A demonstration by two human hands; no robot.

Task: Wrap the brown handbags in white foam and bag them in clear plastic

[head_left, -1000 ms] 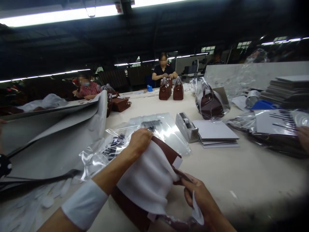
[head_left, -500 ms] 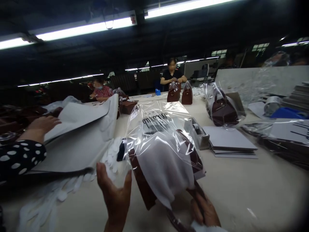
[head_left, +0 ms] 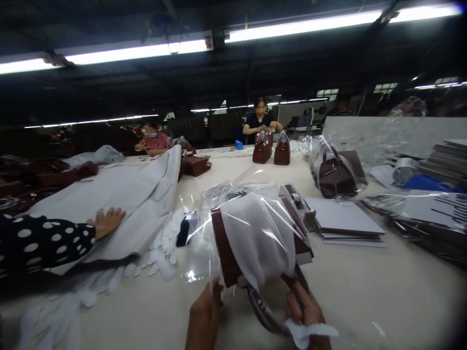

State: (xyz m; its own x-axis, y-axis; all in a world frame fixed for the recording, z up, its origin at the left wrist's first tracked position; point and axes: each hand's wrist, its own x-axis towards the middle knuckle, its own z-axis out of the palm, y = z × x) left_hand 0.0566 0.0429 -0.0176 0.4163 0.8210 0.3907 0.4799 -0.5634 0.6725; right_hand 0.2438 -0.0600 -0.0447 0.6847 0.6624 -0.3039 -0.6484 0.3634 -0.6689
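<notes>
A brown handbag (head_left: 223, 248) lies on its side with its handles (head_left: 264, 311) toward me. White wrapping sheet (head_left: 257, 238) covers its middle, and a clear plastic bag (head_left: 200, 257) is drawn over its far part. My right hand (head_left: 304, 306) is closed around a handle. Around that wrist hangs a white strip (head_left: 310, 331). At the near left edge of the plastic, my left hand (head_left: 205, 311) has its fingers pressed together on the film; the fingertips are partly hidden.
A co-worker's hand (head_left: 107, 222) rests on large white sheets (head_left: 146, 194) at left. White strips (head_left: 160, 253) lie beside them. A tape dispenser (head_left: 297, 201), stacked white boards (head_left: 346, 216) and a wrapped handbag (head_left: 335, 175) stand right. Another person (head_left: 260, 119) works behind two brown handbags (head_left: 281, 150).
My left hand has gone from spread fingers to closed at the plastic's edge, moving right. The plastic has come down closer over the handbag. The co-worker's hand has shifted right across the sheets.
</notes>
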